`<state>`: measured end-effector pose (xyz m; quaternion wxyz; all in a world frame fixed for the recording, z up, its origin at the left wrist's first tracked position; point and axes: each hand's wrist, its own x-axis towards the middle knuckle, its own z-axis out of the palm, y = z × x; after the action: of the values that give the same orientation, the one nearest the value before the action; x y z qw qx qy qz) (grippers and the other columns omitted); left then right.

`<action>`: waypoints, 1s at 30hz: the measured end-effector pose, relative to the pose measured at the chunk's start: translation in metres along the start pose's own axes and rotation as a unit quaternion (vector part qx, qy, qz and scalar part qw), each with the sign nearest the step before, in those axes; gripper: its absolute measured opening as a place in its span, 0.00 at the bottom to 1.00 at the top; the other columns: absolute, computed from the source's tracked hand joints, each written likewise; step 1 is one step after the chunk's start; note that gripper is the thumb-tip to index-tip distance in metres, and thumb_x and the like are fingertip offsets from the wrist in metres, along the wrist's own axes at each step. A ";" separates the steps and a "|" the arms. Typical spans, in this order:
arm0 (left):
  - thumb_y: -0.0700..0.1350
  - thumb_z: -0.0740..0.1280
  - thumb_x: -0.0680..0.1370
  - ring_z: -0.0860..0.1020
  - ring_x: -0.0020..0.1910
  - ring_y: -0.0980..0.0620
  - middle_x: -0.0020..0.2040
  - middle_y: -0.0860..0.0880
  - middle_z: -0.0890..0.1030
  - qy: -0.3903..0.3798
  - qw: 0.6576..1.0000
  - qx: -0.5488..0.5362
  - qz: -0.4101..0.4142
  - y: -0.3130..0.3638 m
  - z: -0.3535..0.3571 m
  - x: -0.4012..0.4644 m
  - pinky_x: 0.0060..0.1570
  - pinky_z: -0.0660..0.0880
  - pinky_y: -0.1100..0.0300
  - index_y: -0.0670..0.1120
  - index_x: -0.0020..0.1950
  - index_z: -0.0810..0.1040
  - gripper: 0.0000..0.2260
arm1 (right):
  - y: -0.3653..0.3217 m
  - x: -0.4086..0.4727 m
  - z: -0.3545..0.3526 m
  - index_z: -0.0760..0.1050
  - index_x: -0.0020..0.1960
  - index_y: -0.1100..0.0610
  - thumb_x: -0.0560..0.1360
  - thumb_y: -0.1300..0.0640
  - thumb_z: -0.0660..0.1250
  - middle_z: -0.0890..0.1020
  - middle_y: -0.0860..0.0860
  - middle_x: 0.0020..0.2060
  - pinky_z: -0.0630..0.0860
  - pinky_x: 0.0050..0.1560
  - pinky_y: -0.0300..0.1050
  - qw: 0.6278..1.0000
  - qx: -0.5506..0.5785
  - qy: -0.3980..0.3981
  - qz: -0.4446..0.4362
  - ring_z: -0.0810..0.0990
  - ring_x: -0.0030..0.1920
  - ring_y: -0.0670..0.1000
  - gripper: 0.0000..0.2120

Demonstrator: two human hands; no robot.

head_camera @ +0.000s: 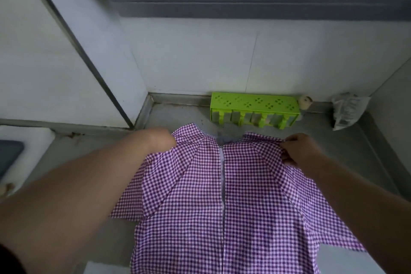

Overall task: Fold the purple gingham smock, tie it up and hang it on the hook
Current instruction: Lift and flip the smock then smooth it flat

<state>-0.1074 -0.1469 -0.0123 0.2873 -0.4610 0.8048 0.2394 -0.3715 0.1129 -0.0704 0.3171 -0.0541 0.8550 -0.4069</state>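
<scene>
The purple gingham smock lies spread over the grey counter, its open back seam running down the middle and its neck end pointing away from me. My left hand grips the smock's far left shoulder, fingers curled into the cloth. At the far right shoulder my right hand pinches the fabric edge between thumb and fingers. The lower part of the smock runs out of view at the bottom. No hook is in view.
A lime-green perforated plastic rack stands against the white tiled wall just beyond the smock. Beside it are a small beige object and a crumpled plastic packet. A white appliance sits at the left.
</scene>
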 end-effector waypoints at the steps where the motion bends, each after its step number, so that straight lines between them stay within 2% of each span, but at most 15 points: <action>1: 0.52 0.62 0.84 0.82 0.50 0.49 0.54 0.46 0.84 -0.005 1.000 -0.016 0.000 -0.001 -0.004 -0.011 0.47 0.78 0.57 0.46 0.59 0.82 0.14 | -0.005 -0.008 -0.002 0.75 0.49 0.63 0.80 0.65 0.66 0.80 0.60 0.32 0.78 0.22 0.42 1.000 0.025 -0.006 -0.002 0.79 0.27 0.54 0.02; 4: 0.49 0.65 0.82 0.85 0.52 0.44 0.53 0.43 0.86 -0.031 0.992 -0.121 -0.013 -0.010 -0.013 -0.041 0.55 0.83 0.50 0.44 0.59 0.84 0.13 | -0.025 -0.036 -0.006 0.74 0.45 0.63 0.81 0.67 0.64 0.81 0.60 0.34 0.80 0.25 0.45 0.994 0.105 -0.039 -0.007 0.81 0.31 0.55 0.06; 8: 0.45 0.67 0.82 0.86 0.55 0.41 0.53 0.42 0.88 -0.082 0.952 -0.296 0.005 -0.022 -0.021 -0.076 0.60 0.81 0.43 0.43 0.62 0.82 0.11 | -0.051 -0.080 -0.010 0.71 0.45 0.61 0.81 0.70 0.62 0.81 0.61 0.35 0.83 0.28 0.49 0.975 0.209 -0.067 -0.027 0.82 0.31 0.54 0.08; 11: 0.47 0.66 0.84 0.84 0.61 0.41 0.59 0.44 0.87 -0.112 0.923 -0.362 0.064 -0.027 -0.030 -0.101 0.66 0.76 0.42 0.43 0.68 0.79 0.15 | -0.062 -0.113 -0.013 0.73 0.47 0.59 0.81 0.68 0.64 0.82 0.61 0.42 0.86 0.43 0.53 0.973 0.207 -0.053 -0.087 0.85 0.39 0.56 0.06; 13: 0.47 0.64 0.85 0.83 0.63 0.41 0.61 0.44 0.86 -0.120 0.906 -0.391 0.107 -0.029 -0.036 -0.123 0.62 0.77 0.45 0.43 0.69 0.79 0.15 | -0.070 -0.135 -0.012 0.74 0.47 0.59 0.80 0.68 0.65 0.82 0.61 0.46 0.85 0.50 0.53 0.970 0.201 -0.041 -0.134 0.85 0.46 0.57 0.06; 14: 0.47 0.63 0.85 0.82 0.64 0.40 0.62 0.43 0.86 -0.120 0.898 -0.406 0.123 -0.029 -0.038 -0.132 0.61 0.77 0.46 0.42 0.69 0.79 0.15 | -0.074 -0.144 -0.011 0.73 0.46 0.59 0.79 0.70 0.65 0.81 0.61 0.45 0.85 0.48 0.50 0.963 0.221 -0.041 -0.146 0.85 0.45 0.56 0.07; 16: 0.49 0.60 0.86 0.78 0.70 0.35 0.68 0.39 0.82 -0.110 0.886 -0.424 0.153 -0.032 -0.042 -0.151 0.69 0.74 0.42 0.39 0.72 0.77 0.20 | -0.086 -0.167 -0.003 0.72 0.43 0.61 0.79 0.73 0.64 0.80 0.59 0.40 0.84 0.41 0.41 0.939 0.296 -0.058 -0.163 0.86 0.39 0.51 0.10; 18: 0.52 0.58 0.86 0.72 0.74 0.32 0.72 0.35 0.77 -0.107 0.877 -0.431 0.183 -0.034 -0.046 -0.168 0.75 0.68 0.40 0.35 0.76 0.72 0.25 | -0.099 -0.189 0.006 0.76 0.44 0.64 0.79 0.73 0.64 0.83 0.62 0.41 0.83 0.42 0.39 0.915 0.344 -0.094 -0.187 0.88 0.40 0.51 0.08; 19: 0.53 0.57 0.86 0.75 0.71 0.32 0.70 0.34 0.78 -0.099 0.873 -0.433 0.203 -0.036 -0.051 -0.181 0.74 0.69 0.42 0.34 0.74 0.74 0.26 | -0.106 -0.207 0.009 0.79 0.47 0.65 0.80 0.69 0.66 0.85 0.63 0.45 0.83 0.47 0.41 0.914 0.326 -0.110 -0.214 0.88 0.45 0.53 0.05; 20: 0.54 0.56 0.87 0.80 0.65 0.33 0.67 0.34 0.80 -0.097 0.865 -0.440 0.219 -0.033 -0.054 -0.187 0.70 0.73 0.45 0.33 0.69 0.77 0.26 | -0.110 -0.216 0.011 0.82 0.51 0.64 0.80 0.63 0.68 0.86 0.63 0.48 0.83 0.52 0.45 0.915 0.291 -0.133 -0.245 0.88 0.50 0.54 0.05; 22: 0.55 0.55 0.87 0.82 0.50 0.42 0.59 0.36 0.81 -0.099 0.850 -0.451 0.253 -0.034 -0.061 -0.214 0.56 0.77 0.51 0.37 0.61 0.80 0.24 | -0.120 -0.253 0.014 0.82 0.60 0.59 0.78 0.48 0.72 0.87 0.56 0.55 0.78 0.62 0.53 0.914 0.163 -0.176 -0.328 0.85 0.58 0.56 0.17; 24: 0.56 0.53 0.87 0.80 0.47 0.46 0.56 0.39 0.82 -0.100 0.839 -0.457 0.278 -0.027 -0.067 -0.232 0.51 0.76 0.52 0.41 0.61 0.80 0.23 | -0.132 -0.285 0.019 0.82 0.63 0.54 0.75 0.38 0.72 0.87 0.51 0.56 0.78 0.63 0.56 0.904 0.052 -0.194 -0.376 0.85 0.59 0.53 0.24; 27: 0.55 0.56 0.87 0.79 0.42 0.51 0.48 0.44 0.82 -0.055 0.841 -0.444 0.305 -0.019 -0.069 -0.259 0.45 0.73 0.55 0.44 0.54 0.82 0.19 | -0.150 -0.323 0.032 0.83 0.55 0.53 0.72 0.39 0.76 0.88 0.50 0.49 0.82 0.57 0.54 0.900 -0.023 -0.155 -0.406 0.87 0.51 0.52 0.20; 30: 0.53 0.58 0.87 0.77 0.38 0.54 0.36 0.53 0.83 0.028 0.862 -0.376 0.339 -0.018 -0.070 -0.286 0.43 0.71 0.57 0.46 0.44 0.81 0.19 | -0.164 -0.346 0.041 0.83 0.45 0.57 0.70 0.43 0.79 0.88 0.51 0.39 0.83 0.50 0.55 0.929 0.001 -0.083 -0.362 0.87 0.45 0.54 0.17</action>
<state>0.0088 -0.0281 0.2313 -0.0297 -0.2389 0.7680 0.5935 -0.1003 0.0980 0.2025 0.2181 -0.3929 0.7474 -0.4894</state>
